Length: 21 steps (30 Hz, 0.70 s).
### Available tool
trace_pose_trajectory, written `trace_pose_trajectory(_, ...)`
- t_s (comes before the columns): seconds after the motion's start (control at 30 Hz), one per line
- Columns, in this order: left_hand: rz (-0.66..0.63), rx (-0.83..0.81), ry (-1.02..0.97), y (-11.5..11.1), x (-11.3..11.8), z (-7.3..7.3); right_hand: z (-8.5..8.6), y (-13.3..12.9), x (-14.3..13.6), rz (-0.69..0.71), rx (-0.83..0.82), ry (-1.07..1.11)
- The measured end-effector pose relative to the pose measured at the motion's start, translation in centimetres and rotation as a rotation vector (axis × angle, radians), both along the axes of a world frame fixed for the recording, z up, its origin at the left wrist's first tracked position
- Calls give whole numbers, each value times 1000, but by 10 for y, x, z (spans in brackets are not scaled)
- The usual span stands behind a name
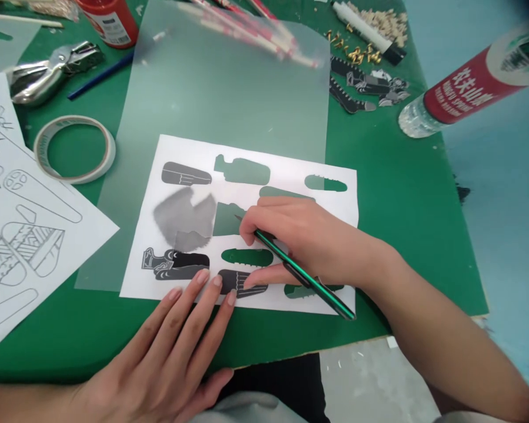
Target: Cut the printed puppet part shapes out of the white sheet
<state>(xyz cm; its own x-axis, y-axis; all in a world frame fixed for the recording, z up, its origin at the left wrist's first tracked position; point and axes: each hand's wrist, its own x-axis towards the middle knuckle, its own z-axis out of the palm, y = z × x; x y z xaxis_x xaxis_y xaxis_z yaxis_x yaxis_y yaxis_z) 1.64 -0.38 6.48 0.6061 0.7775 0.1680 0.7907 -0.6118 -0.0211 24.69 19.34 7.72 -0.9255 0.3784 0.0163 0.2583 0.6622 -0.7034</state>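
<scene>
The right hand (308, 241) is closed around a green craft knife (304, 276), fingers pinched low on the shaft. Its tip sits at the edge of a cut-out window near the middle of the white printed sheet (286, 170). The knife's long axis runs from that tip, up and to the left, down to the right toward the person's forearm, so the blade points away from the wrist and toward the grey smudged figure (185, 220) just left of it.

The left hand (176, 346) lies flat and open, fingers spread, with its fingertips pressing the sheet's near edge beside the dark printed pieces; it grips nothing. The two hands are apart, the left one below and to the left of the knife tip, the right one nearer to it.

The sheet rests on a translucent film (220, 82), over a green mat (401, 194) on the worktop. Further out lie a roll of tape (39, 150), a metal punch (48, 73), a line-drawing sheet (22, 235), brass fasteners (357, 53), cut black pieces (361, 85) and a toppled bottle with a red label (467, 82).
</scene>
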Motion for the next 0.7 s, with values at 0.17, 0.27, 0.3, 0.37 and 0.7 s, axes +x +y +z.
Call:
trace_pose_trajectory(0.17, -11, 53, -31, -1, -1, -6, 0, -2, -1, 6, 23, -36)
trace_pose_trajectory(0.27, -10, 74, -43, -1, -1, -7, 0, -2, -1, 5, 17, -50)
trace_pose_trajectory(0.3, -10, 68, -37, -1, -1, -6, 0, -2, -1, 4, 17, -51)
trace_pose_trajectory(0.37, -15, 60, -27, 0, 0, -5, 0, -2, -1, 2, 26, -50)
trace_pose_trajectory(0.7, 29, 59, -12, -1, 3, 3, 1, -3, -3, -15, 22, -74)
